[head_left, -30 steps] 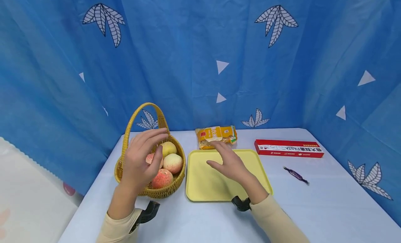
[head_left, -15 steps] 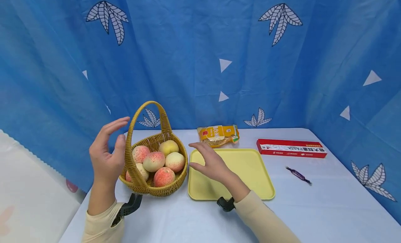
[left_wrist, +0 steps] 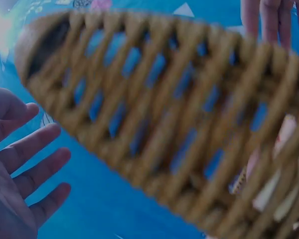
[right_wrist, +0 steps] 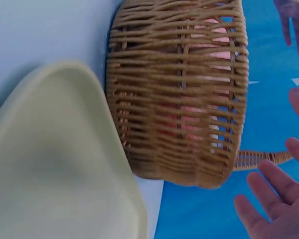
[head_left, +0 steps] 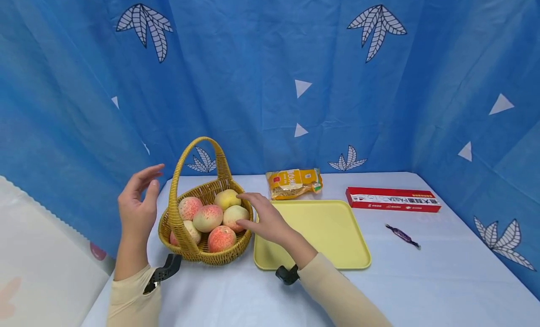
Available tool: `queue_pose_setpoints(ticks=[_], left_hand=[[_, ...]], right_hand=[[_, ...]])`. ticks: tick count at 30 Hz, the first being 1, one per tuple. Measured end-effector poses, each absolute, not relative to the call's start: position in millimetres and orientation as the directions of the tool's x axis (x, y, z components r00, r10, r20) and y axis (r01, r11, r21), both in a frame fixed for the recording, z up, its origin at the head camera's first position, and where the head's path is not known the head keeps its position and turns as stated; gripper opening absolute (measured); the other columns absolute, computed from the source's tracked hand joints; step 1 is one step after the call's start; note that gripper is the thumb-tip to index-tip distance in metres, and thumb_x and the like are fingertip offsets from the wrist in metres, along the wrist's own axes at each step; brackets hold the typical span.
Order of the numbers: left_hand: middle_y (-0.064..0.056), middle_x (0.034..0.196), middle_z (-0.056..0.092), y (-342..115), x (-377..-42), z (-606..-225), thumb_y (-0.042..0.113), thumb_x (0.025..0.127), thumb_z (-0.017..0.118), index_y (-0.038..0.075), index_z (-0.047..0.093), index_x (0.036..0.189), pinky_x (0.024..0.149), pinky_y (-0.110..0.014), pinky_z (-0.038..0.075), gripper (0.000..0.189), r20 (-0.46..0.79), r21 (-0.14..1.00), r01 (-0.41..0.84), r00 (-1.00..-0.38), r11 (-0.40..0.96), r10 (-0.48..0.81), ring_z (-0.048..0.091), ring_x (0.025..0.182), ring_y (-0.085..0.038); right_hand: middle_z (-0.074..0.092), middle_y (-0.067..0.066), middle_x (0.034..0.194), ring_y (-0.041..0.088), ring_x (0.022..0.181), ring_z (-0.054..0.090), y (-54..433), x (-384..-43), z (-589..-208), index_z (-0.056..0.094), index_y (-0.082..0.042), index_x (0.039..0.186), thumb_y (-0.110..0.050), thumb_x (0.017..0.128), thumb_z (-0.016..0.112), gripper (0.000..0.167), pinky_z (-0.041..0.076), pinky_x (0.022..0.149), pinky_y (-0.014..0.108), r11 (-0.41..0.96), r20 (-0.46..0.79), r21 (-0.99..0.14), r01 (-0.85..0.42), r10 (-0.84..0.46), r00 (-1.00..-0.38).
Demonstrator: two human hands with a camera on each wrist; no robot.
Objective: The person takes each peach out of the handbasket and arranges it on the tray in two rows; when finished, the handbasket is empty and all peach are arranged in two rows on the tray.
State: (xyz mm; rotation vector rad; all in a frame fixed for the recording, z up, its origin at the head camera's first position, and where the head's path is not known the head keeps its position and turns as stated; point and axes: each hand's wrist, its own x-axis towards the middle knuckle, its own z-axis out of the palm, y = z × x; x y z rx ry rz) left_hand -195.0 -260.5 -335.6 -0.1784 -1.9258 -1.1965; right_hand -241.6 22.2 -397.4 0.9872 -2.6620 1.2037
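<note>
A yellow wicker basket (head_left: 228,256) with a tall arched handle (head_left: 175,186) stands at the left of the table, holding several peaches (head_left: 207,218). My left hand (head_left: 137,205) is held up just left of the basket, fingers loosely bent and nothing in them; in the left wrist view its fingers (left_wrist: 42,154) are spread beside the blurred wicker. My right hand (head_left: 267,219) reaches over the basket's right rim, thumb and fingers apart, its fingertips overlapping a pale peach in the head view. From the right wrist view, these fingers (right_wrist: 276,191) look spread and hold nothing.
Right beside the basket lies a yellow tray (head_left: 320,235), under my right forearm. Behind it sits an orange food bag (head_left: 294,182). Farther right are a red pasta box (head_left: 392,199) and a purple wrapped candy (head_left: 402,236). A blue curtain (head_left: 261,83) hangs at the back.
My left hand has moved left, from in front of the basket to beside it. The right hand has moved left from over the tray to the basket's right rim.
</note>
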Motion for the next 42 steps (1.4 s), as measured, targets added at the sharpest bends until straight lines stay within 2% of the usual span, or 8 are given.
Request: queue_pose_setpoints(ticks=[8, 15, 21, 28, 32, 36, 42], left_hand=[[-0.002, 0.135, 0.063, -276, -210, -356, 0.026, 0.105, 0.050, 0.021, 0.062, 0.135, 0.112, -0.027, 0.038, 0.033, 0.518, 0.794, 0.275, -0.773, 0.542, -0.367, 0.053, 0.115, 0.007], [-0.001, 0.144, 0.058, -290, -220, -373, 0.032, 0.106, 0.048, 0.021, 0.056, 0.141, 0.116, -0.040, 0.039, 0.038, 0.338, 0.881, 0.147, -0.860, 0.449, -0.383, 0.055, 0.124, -0.001], [-0.001, 0.150, 0.052, -301, -225, -385, 0.038, 0.106, 0.045, 0.022, 0.053, 0.144, 0.119, -0.049, 0.034, 0.042, 0.228, 0.916, 0.063, -0.896, 0.397, -0.382, 0.051, 0.136, -0.014], [-0.009, 0.157, 0.043, -311, -234, -406, 0.039, 0.106, 0.042, 0.018, 0.046, 0.149, 0.118, -0.053, 0.033, 0.048, 0.122, 0.925, -0.016, -0.933, 0.379, -0.337, 0.040, 0.145, -0.031], [-0.011, 0.159, 0.039, -315, -238, -414, 0.043, 0.106, 0.041, 0.018, 0.042, 0.152, 0.117, -0.056, 0.033, 0.052, 0.067, 0.924, -0.062, -0.946, 0.377, -0.319, 0.036, 0.146, -0.033], [-0.014, 0.160, 0.036, -318, -241, -419, 0.047, 0.104, 0.042, 0.015, 0.039, 0.154, 0.118, -0.060, 0.028, 0.059, 0.010, 0.924, -0.102, -0.957, 0.368, -0.289, 0.030, 0.149, -0.035], [-0.016, 0.161, 0.034, -320, -246, -426, 0.052, 0.103, 0.042, 0.014, 0.034, 0.156, 0.120, -0.061, 0.021, 0.065, -0.074, 0.927, -0.159, -0.966, 0.340, -0.248, 0.024, 0.150, -0.035]], right_hand=[[0.045, -0.002, 0.153, 0.020, 0.143, 0.041, -1, -244, -394, 0.045, -0.028, 0.147, -0.034, 0.093, 0.072, 0.061, 0.041, 0.114, 0.045, 0.481, 0.250, -0.684, -0.548, -0.551, -0.796], [0.045, -0.003, 0.153, 0.022, 0.144, 0.041, -22, -249, -396, 0.044, -0.026, 0.149, -0.035, 0.092, 0.072, 0.064, 0.042, 0.112, 0.045, 0.507, 0.232, -0.652, -0.564, -0.574, -0.785], [0.045, -0.004, 0.153, 0.020, 0.143, 0.042, -36, -254, -398, 0.045, -0.024, 0.149, -0.038, 0.092, 0.072, 0.064, 0.042, 0.112, 0.044, 0.545, 0.205, -0.620, -0.565, -0.582, -0.787], [0.052, -0.005, 0.147, 0.018, 0.133, 0.051, -49, -260, -400, 0.044, -0.029, 0.149, -0.046, 0.090, 0.072, 0.069, 0.045, 0.109, 0.042, 0.643, 0.161, -0.529, -0.554, -0.564, -0.810], [0.055, -0.005, 0.145, 0.018, 0.129, 0.053, -54, -261, -400, 0.047, -0.029, 0.148, -0.052, 0.086, 0.074, 0.071, 0.045, 0.107, 0.039, 0.685, 0.169, -0.445, -0.577, -0.568, -0.806], [0.057, -0.007, 0.145, 0.019, 0.130, 0.052, -58, -262, -400, 0.049, -0.031, 0.147, -0.055, 0.086, 0.072, 0.070, 0.042, 0.109, 0.040, 0.707, 0.187, -0.362, -0.607, -0.583, -0.790], [0.055, -0.010, 0.147, 0.019, 0.135, 0.047, -61, -262, -401, 0.047, -0.035, 0.148, -0.059, 0.087, 0.068, 0.068, 0.038, 0.112, 0.043, 0.738, 0.157, -0.329, -0.589, -0.572, -0.805]])
